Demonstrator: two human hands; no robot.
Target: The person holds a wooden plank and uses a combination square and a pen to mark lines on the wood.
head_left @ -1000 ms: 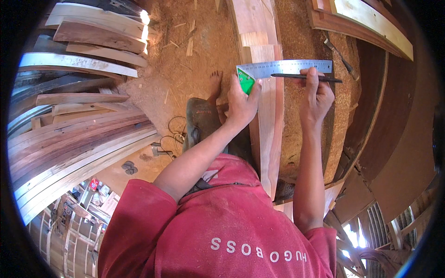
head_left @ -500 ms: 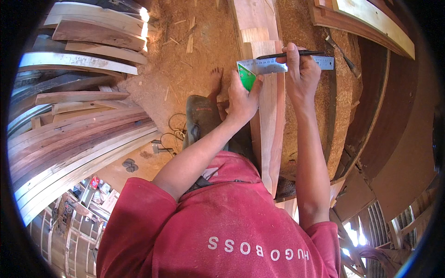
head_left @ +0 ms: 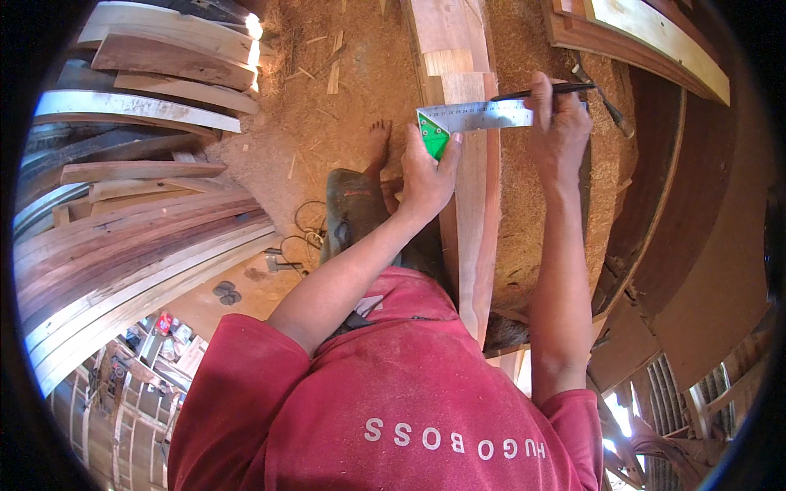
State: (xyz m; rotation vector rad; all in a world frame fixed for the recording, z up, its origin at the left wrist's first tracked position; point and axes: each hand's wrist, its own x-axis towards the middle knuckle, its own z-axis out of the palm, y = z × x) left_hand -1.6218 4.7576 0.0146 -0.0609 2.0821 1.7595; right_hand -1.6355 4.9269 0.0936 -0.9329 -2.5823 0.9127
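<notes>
Left hand: the left hand (head_left: pixel 426 176) sits at the centre of the frame, palm pressed down, fingers closed over the green plastic stock (head_left: pixel 432 133) of a steel try square.
Square blade: the silver ruled blade (head_left: pixel 479 115) runs to the right across the plank, just above centre.
Right hand: the right hand (head_left: pixel 559 123), upper right of centre, is clamped on a thin dark pencil (head_left: pixel 550 89), held level along the blade's upper edge.
Plank: the long pale wooden plank (head_left: pixel 471 213) runs from the top of the frame down under both hands.
Floor: sawdust-covered ground (head_left: pixel 352 90) lies at upper centre, a bare foot (head_left: pixel 378 141) just left of the plank.
Left side: curved stacked boards (head_left: pixel 139 237) fill the left of the frame.
</notes>
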